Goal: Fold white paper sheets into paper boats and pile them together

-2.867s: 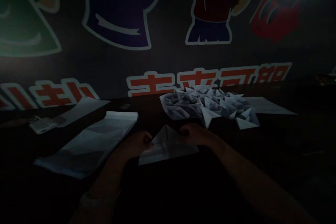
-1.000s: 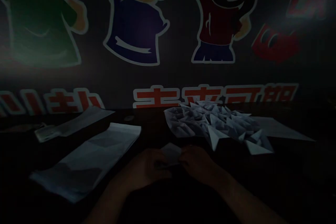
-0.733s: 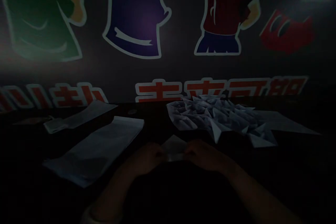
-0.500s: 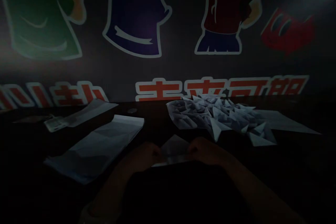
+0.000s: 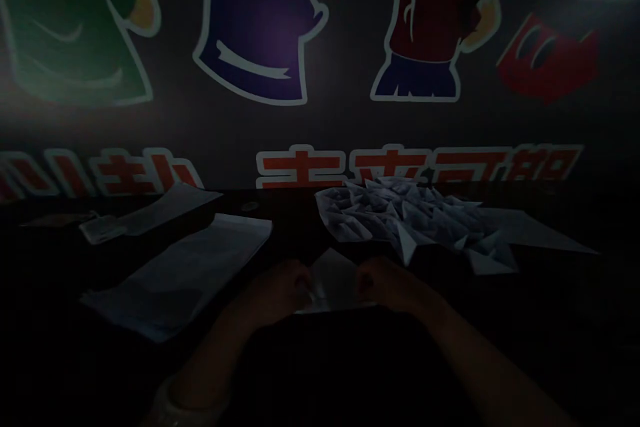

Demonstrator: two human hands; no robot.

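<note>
A sheet of white paper (image 5: pixel 335 280), folded to a point at its far side, lies between my two hands in the dim light. My left hand (image 5: pixel 284 288) is closed on its left edge, and my right hand (image 5: pixel 389 285) grips the right edge. Fingertips of both hands are dark and partly hidden. Just beyond my right hand is a heap of folded paper pieces (image 5: pixel 400 210) with sharp corners. To the left of my left hand lies a stack of white paper sheets (image 5: pixel 185 280).
A flat sheet (image 5: pixel 535 230) extends right of the heap. At the back left are another paper strip (image 5: pixel 173 207), a badge-like card (image 5: pixel 103 229) and a small round object (image 5: pixel 250 206). A wall (image 5: pixel 340 123) with cartoon figures and red lettering rises behind the dark table.
My hands have come slightly closer together on the paper, and its left side now bends upward near my left hand. The view has shifted a little.
</note>
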